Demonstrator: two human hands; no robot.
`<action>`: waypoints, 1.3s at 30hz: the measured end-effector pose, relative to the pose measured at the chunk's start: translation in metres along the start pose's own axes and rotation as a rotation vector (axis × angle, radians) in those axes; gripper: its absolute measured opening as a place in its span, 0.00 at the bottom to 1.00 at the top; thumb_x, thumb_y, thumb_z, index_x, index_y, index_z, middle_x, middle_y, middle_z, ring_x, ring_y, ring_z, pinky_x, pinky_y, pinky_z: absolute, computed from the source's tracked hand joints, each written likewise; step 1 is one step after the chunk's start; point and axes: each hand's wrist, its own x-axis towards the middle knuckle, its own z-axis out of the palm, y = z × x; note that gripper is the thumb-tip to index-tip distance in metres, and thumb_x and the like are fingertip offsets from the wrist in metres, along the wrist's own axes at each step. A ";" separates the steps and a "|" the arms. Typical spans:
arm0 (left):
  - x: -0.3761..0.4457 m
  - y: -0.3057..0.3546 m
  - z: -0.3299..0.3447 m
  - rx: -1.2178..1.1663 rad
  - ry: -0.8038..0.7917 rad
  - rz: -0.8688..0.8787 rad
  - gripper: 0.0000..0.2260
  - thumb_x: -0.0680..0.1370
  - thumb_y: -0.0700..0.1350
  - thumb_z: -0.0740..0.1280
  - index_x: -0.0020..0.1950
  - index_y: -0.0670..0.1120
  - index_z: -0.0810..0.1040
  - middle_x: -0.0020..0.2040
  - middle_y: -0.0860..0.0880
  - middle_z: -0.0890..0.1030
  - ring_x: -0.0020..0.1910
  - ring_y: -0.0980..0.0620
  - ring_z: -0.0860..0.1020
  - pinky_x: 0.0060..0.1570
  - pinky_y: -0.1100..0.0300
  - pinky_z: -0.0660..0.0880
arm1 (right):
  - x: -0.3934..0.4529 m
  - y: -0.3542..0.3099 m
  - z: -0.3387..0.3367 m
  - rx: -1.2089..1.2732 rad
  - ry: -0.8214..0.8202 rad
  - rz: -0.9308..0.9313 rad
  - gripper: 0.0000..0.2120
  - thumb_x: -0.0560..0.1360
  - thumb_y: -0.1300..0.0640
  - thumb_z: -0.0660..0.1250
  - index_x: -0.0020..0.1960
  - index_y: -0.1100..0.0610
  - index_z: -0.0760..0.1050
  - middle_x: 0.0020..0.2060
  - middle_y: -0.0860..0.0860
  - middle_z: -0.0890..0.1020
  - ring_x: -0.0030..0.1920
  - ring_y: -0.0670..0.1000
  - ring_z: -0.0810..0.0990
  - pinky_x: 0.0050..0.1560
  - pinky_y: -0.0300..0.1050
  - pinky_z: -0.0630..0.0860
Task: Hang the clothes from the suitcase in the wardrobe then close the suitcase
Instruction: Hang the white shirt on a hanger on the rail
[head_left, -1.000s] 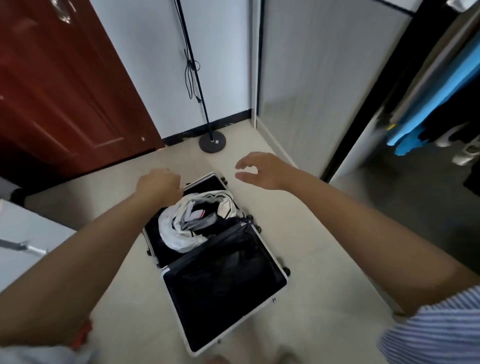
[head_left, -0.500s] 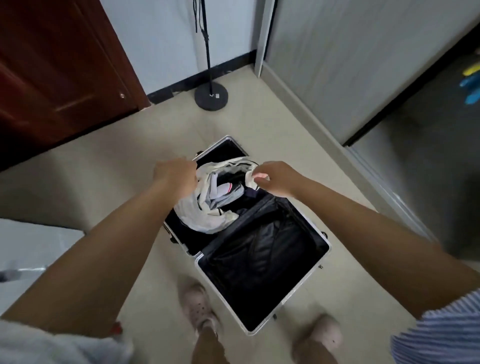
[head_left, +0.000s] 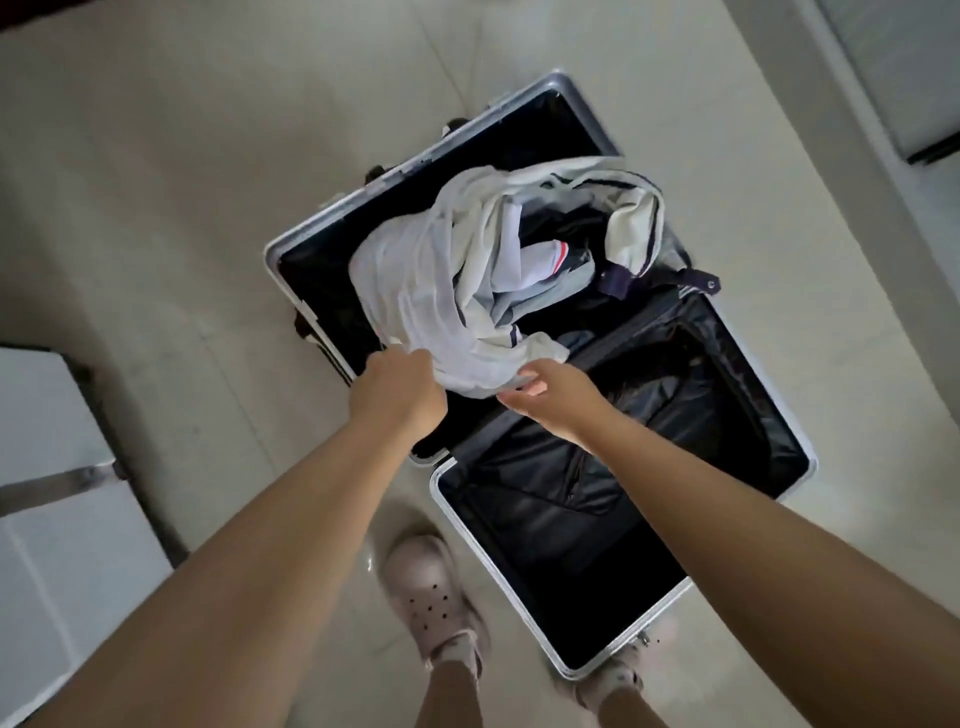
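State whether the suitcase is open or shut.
Open: the suitcase lies flat with both halves spread, clothes heaped in the far half, the near half bare.

white garment (head_left: 415, 291) w/ navy trim, black suitcase (head_left: 597, 519), silver frame
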 end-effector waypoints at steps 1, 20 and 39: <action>0.009 -0.003 0.016 0.000 -0.015 -0.008 0.14 0.79 0.42 0.56 0.63 0.42 0.70 0.62 0.41 0.70 0.62 0.41 0.69 0.55 0.51 0.70 | 0.019 0.008 0.016 0.012 0.013 -0.001 0.25 0.75 0.52 0.65 0.68 0.60 0.65 0.62 0.54 0.75 0.61 0.53 0.74 0.54 0.37 0.66; 0.075 -0.045 0.144 -0.202 -0.055 -0.113 0.16 0.79 0.43 0.57 0.66 0.39 0.67 0.62 0.40 0.73 0.60 0.41 0.72 0.53 0.54 0.69 | 0.123 0.066 0.103 -0.264 0.206 -0.266 0.15 0.81 0.54 0.51 0.44 0.61 0.71 0.39 0.60 0.77 0.46 0.60 0.74 0.41 0.46 0.62; -0.066 0.112 -0.020 -0.509 0.222 0.212 0.09 0.79 0.41 0.61 0.50 0.36 0.77 0.60 0.42 0.76 0.61 0.45 0.72 0.52 0.62 0.64 | -0.095 0.002 -0.164 1.713 0.102 -0.271 0.15 0.81 0.56 0.54 0.40 0.62 0.71 0.27 0.53 0.79 0.27 0.47 0.79 0.30 0.37 0.78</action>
